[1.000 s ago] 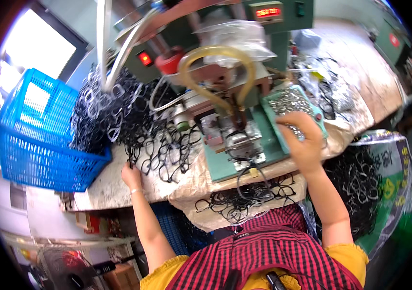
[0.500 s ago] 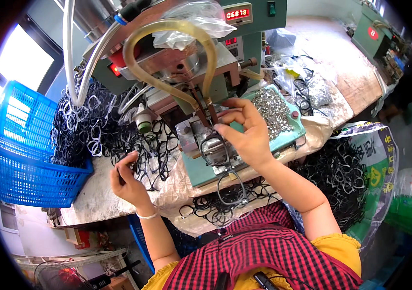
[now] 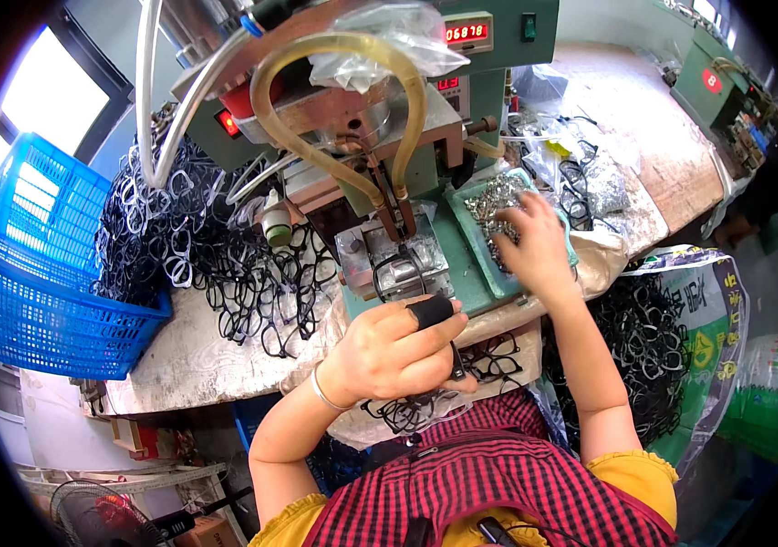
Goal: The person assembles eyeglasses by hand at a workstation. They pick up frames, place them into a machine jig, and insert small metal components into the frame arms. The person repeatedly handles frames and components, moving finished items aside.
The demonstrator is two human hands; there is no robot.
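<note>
My left hand (image 3: 398, 346), with a black finger sleeve and a bracelet on its wrist, is closed on a dark eyeglass frame (image 3: 395, 290) in front of the machine. One rim of the frame lies on the metal fixture (image 3: 435, 258), under the two brown prongs (image 3: 391, 219). The hand covers most of the other rim. My right hand (image 3: 535, 246) is over the turquoise tray (image 3: 501, 288), its fingers apart and dipping to the small shiny metal parts (image 3: 491, 202). Whether a part touches its fingertips cannot be made out.
Loose eyeglass frames (image 3: 270, 292) are heaped left of the machine (image 3: 425, 137), beside blue baskets (image 3: 61, 310). A large sack (image 3: 713, 310) with more frames stands at the right. Plastic bags (image 3: 599, 187) lie behind the tray. A yellowish hose (image 3: 316, 46) loops above the fixture.
My left hand has come from beside the frame pile to the eyeglass frame and gripped it. My right hand has left the frame at the fixture and moved right to the metal parts.
</note>
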